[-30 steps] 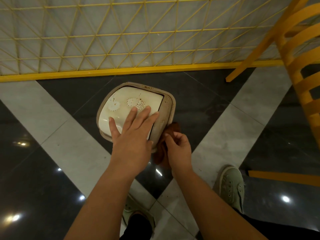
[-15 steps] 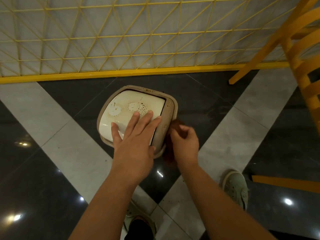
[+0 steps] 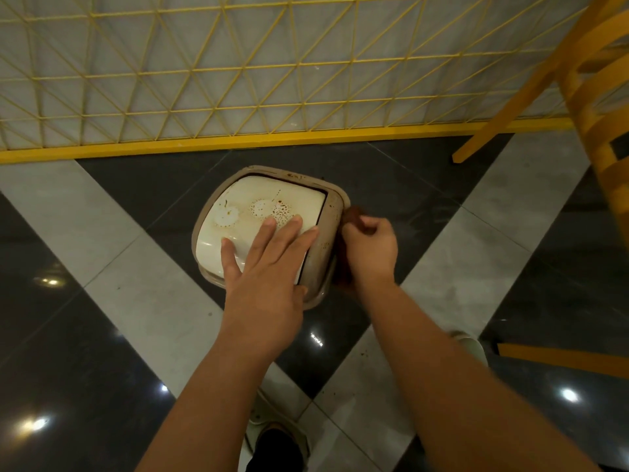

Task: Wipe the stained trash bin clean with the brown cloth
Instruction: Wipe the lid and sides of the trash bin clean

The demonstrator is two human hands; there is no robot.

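A beige trash bin (image 3: pixel 335 212) with a cream swing lid (image 3: pixel 269 195) stands on the floor below me. Brown speckled stains mark the lid's middle. My left hand (image 3: pixel 263 267) lies flat on the lid with its fingers spread. My right hand (image 3: pixel 371 248) grips the brown cloth (image 3: pixel 352 214) against the bin's right side, just under the rim. Most of the cloth is hidden behind that hand and the bin's edge.
A yellow wire lattice fence (image 3: pixel 238 80) on a yellow base rail runs just behind the bin. A yellow wooden chair (image 3: pixel 599 97) stands at the right. My shoes (image 3: pixel 471 345) rest on the glossy dark and grey tiled floor (image 3: pixel 119 284).
My right hand has slid the cloth along the bin's right side, from the near corner towards the far end. The left hand has stayed pressed on the lid.
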